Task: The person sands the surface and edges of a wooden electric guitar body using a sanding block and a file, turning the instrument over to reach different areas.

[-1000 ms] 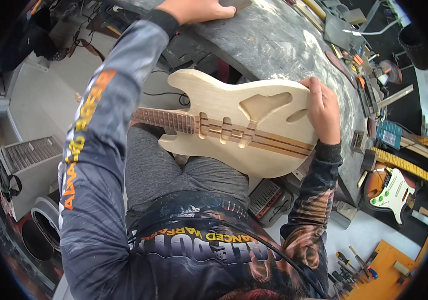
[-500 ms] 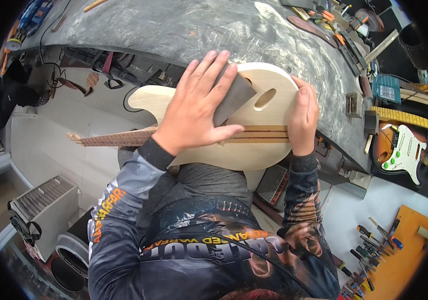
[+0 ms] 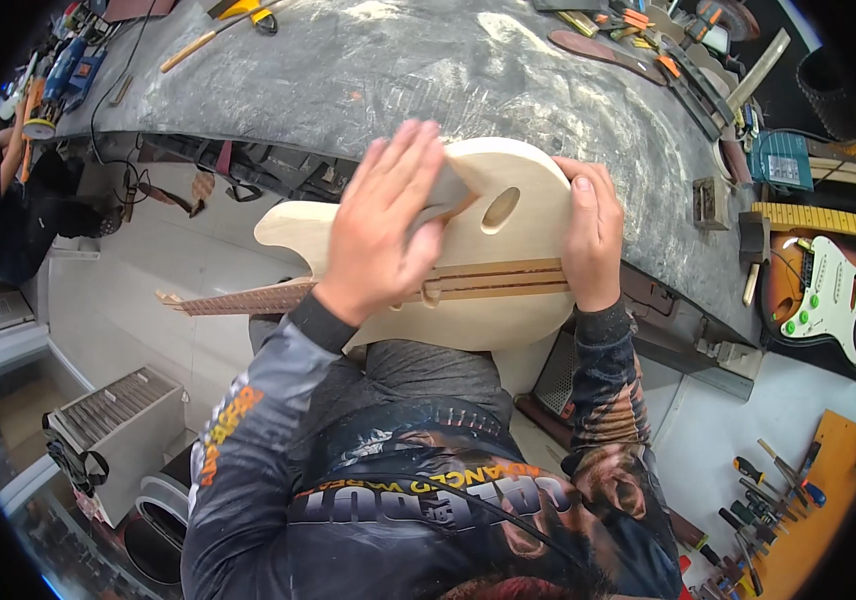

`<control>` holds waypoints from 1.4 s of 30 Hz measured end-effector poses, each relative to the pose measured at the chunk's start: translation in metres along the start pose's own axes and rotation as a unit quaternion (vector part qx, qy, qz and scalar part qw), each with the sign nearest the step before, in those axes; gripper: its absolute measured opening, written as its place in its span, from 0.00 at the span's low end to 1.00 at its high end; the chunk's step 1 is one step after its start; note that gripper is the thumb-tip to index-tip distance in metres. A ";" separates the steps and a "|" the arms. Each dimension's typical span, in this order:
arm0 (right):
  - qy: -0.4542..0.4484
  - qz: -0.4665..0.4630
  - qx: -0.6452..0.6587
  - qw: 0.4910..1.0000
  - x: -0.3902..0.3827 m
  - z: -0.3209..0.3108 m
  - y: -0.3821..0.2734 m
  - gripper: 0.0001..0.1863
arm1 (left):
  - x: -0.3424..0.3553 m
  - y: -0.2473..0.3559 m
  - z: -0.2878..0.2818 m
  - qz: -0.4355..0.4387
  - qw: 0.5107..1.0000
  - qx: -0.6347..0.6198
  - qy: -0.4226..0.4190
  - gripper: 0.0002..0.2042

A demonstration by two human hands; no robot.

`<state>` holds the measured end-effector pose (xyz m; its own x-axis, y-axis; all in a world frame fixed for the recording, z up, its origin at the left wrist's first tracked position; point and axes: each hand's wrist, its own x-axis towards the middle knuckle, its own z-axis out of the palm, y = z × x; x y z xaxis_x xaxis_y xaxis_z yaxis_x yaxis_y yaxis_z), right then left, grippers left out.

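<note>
An unfinished pale wooden electric guitar body [image 3: 493, 315] rests across my lap, with dark centre stripes, cut cavities and a fretted neck [image 3: 238, 298] pointing left. My left hand [image 3: 378, 225], slightly motion-blurred, lies over a dark grey sanding sheet [image 3: 448, 190] on the body's upper face, fingers pressed together and covering part of the sheet. My right hand [image 3: 593, 235] is wrapped round the body's right end, thumb on the near side, beside an oval cavity.
A dusty grey workbench [image 3: 328, 60] spans the top, carrying tools [image 3: 68, 75] and clamps. A sunburst guitar [image 3: 818, 290] sits right, above a tool board [image 3: 828, 480]. A grey case [image 3: 113, 440] stands low left. Another person [image 3: 13, 220] crouches at the far left.
My left hand has come from the bench onto the body with the grey sheet, then shifted slightly down and left. The guitar has tilted; my right hand still holds its end.
</note>
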<state>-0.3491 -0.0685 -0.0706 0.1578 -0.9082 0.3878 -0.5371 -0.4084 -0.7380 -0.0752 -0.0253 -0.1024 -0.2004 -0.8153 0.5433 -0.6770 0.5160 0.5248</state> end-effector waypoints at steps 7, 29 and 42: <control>0.014 0.001 0.096 0.995 -0.015 -0.006 0.025 0.23 | 0.067 0.032 0.024 0.146 0.988 -0.008 -0.055 0.39; 0.001 -0.073 -0.206 0.976 -0.043 -0.006 0.018 0.30 | 0.001 0.023 0.007 0.034 0.999 -0.018 -0.031 0.37; 0.049 -0.063 -0.146 0.986 -0.049 0.005 0.038 0.29 | 0.059 0.069 0.068 0.158 0.980 -0.115 -0.045 0.33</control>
<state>-0.3734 -0.0401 -0.1201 0.1649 -0.8325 0.5289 -0.7361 -0.4607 -0.4958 -0.1816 -0.0558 -0.0791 -0.4422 -0.6198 0.6484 -0.3955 0.7835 0.4792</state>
